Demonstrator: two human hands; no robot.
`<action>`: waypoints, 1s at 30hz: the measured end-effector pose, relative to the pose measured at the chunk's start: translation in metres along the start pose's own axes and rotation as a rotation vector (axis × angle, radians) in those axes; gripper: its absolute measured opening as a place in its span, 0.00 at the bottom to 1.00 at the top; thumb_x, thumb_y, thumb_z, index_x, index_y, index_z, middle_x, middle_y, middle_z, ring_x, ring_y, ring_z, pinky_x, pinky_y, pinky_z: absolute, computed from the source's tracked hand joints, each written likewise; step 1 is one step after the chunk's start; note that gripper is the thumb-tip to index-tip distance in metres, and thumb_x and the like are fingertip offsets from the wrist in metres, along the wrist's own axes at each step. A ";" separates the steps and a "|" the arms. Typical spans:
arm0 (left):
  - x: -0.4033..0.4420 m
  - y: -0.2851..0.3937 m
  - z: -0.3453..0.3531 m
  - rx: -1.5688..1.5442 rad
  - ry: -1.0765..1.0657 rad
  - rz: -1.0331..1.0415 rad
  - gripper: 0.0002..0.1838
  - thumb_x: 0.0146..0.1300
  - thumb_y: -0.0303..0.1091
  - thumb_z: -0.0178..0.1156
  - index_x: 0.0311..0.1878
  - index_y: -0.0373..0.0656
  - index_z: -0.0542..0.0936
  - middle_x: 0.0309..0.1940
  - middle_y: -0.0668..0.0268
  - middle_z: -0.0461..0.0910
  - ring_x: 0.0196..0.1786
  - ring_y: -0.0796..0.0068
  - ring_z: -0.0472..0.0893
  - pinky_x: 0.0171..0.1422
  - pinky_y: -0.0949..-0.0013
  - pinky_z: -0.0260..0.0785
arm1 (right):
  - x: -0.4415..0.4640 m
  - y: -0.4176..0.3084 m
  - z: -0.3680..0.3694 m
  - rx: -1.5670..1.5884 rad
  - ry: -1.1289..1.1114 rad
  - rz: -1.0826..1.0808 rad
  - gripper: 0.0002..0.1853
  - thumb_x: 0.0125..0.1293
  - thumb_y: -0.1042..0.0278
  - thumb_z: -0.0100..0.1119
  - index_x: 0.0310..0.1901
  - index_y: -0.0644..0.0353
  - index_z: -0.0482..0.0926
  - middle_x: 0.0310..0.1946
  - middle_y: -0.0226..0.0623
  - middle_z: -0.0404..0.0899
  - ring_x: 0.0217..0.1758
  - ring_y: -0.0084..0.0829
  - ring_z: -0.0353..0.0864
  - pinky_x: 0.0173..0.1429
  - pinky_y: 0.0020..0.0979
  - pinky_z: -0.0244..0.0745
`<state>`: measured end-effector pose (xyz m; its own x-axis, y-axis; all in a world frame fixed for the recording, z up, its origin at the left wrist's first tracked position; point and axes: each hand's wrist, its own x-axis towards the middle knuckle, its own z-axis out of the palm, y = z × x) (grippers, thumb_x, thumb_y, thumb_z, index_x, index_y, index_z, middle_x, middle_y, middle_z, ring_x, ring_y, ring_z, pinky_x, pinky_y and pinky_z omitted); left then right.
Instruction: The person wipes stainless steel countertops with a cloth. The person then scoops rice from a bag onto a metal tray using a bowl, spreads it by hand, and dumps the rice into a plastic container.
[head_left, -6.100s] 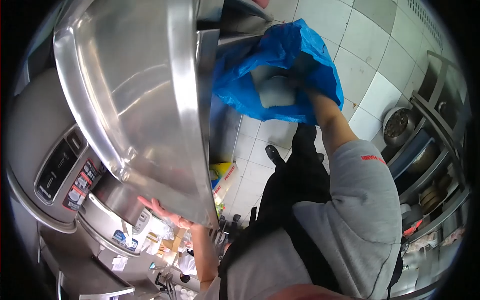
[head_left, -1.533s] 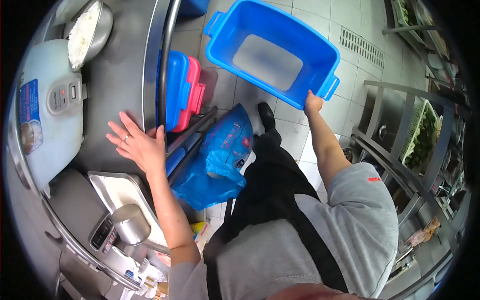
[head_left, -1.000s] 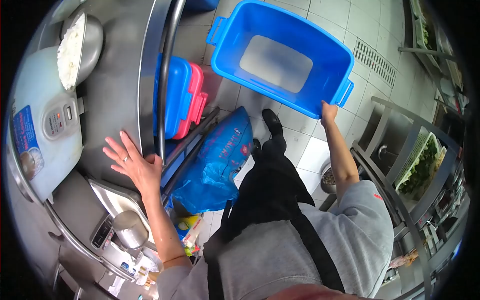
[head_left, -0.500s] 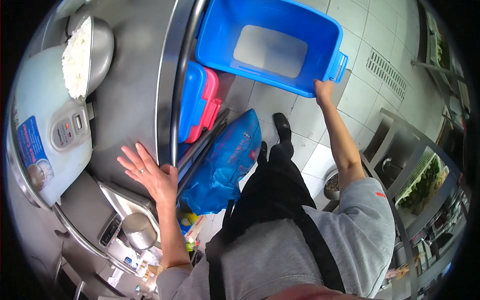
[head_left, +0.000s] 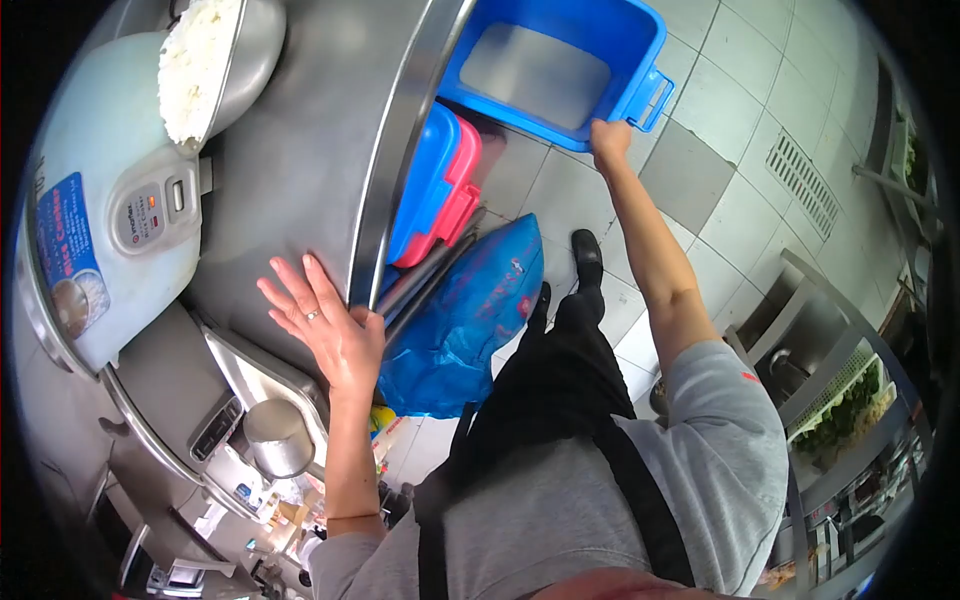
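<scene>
My right hand (head_left: 609, 142) grips the near rim of a blue plastic bin (head_left: 635, 55), close to its side handle. A layer of white material, perhaps rice, lies on the bin's bottom. Fingers spread, my left hand (head_left: 335, 325) rests on the corner of the steel counter (head_left: 290, 190). Under that counter stand a blue lid or box (head_left: 425, 180) and a pink one (head_left: 456, 185). A large blue plastic sack (head_left: 465, 320) leans below the counter edge, beside my legs.
On the counter are a rice cooker (head_left: 120, 220) and a steel bowl (head_left: 255, 65) of white rice. A metal cup (head_left: 278, 438) stands near a scale (head_left: 215, 428). The tiled floor has a drain grate (head_left: 802, 185). At right, a rack holds a basket of greens (head_left: 840, 405).
The blue bin has shifted up and slightly left in view, partly behind the counter edge, with my right hand still on its rim. My left hand stays on the counter corner.
</scene>
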<state>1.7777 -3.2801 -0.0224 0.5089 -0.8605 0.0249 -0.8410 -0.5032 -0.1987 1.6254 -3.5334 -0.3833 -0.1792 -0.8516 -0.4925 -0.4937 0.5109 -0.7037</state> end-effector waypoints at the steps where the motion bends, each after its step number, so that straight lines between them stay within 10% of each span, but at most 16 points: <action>1: 0.000 0.000 0.000 0.006 0.005 -0.004 0.48 0.33 0.19 0.52 0.65 0.38 0.50 0.67 0.46 0.40 0.68 0.37 0.38 0.62 0.35 0.38 | -0.005 -0.014 0.005 -0.018 -0.002 -0.012 0.13 0.43 0.71 0.53 0.28 0.75 0.73 0.28 0.60 0.76 0.35 0.51 0.78 0.42 0.39 0.71; 9: -0.001 -0.002 0.001 0.033 0.002 -0.032 0.46 0.34 0.21 0.53 0.65 0.40 0.52 0.67 0.48 0.40 0.68 0.39 0.37 0.63 0.36 0.39 | 0.020 -0.048 0.038 -0.100 -0.241 -0.121 0.25 0.47 0.51 0.63 0.22 0.74 0.75 0.21 0.50 0.76 0.27 0.41 0.79 0.32 0.38 0.71; 12: -0.002 -0.003 0.000 0.023 0.021 -0.014 0.46 0.34 0.21 0.53 0.65 0.42 0.52 0.67 0.48 0.40 0.68 0.39 0.38 0.63 0.36 0.39 | 0.013 -0.090 -0.001 -0.431 -0.659 -0.296 0.46 0.42 0.20 0.47 0.28 0.71 0.76 0.21 0.44 0.76 0.24 0.32 0.75 0.29 0.37 0.70; 15: -0.003 -0.005 -0.003 -0.013 0.007 -0.028 0.46 0.34 0.20 0.55 0.65 0.43 0.53 0.67 0.49 0.40 0.68 0.39 0.39 0.63 0.36 0.39 | -0.020 -0.092 -0.015 -0.282 -0.697 -0.472 0.49 0.39 0.17 0.42 0.33 0.67 0.77 0.23 0.43 0.76 0.28 0.32 0.76 0.31 0.37 0.71; 18: -0.005 -0.010 -0.005 -0.084 -0.045 -0.054 0.52 0.30 0.22 0.64 0.65 0.46 0.52 0.67 0.50 0.41 0.68 0.41 0.40 0.63 0.36 0.40 | -0.022 -0.068 -0.009 -1.078 -0.821 -0.854 0.35 0.49 0.32 0.52 0.40 0.62 0.78 0.34 0.46 0.78 0.36 0.39 0.77 0.36 0.36 0.72; 30: -0.183 -0.036 -0.063 -0.317 0.475 0.234 0.34 0.42 0.29 0.59 0.59 0.50 0.65 0.65 0.46 0.46 0.65 0.34 0.45 0.57 0.32 0.46 | -0.301 -0.113 -0.132 -0.236 -1.000 -0.774 0.14 0.58 0.60 0.57 0.39 0.63 0.76 0.26 0.30 0.75 0.28 0.20 0.71 0.32 0.22 0.66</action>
<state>1.7035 -3.1099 0.0424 0.2286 -0.8557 0.4641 -0.9711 -0.2338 0.0473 1.6228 -3.3500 -0.0884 0.8824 -0.4058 -0.2383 -0.3384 -0.1954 -0.9205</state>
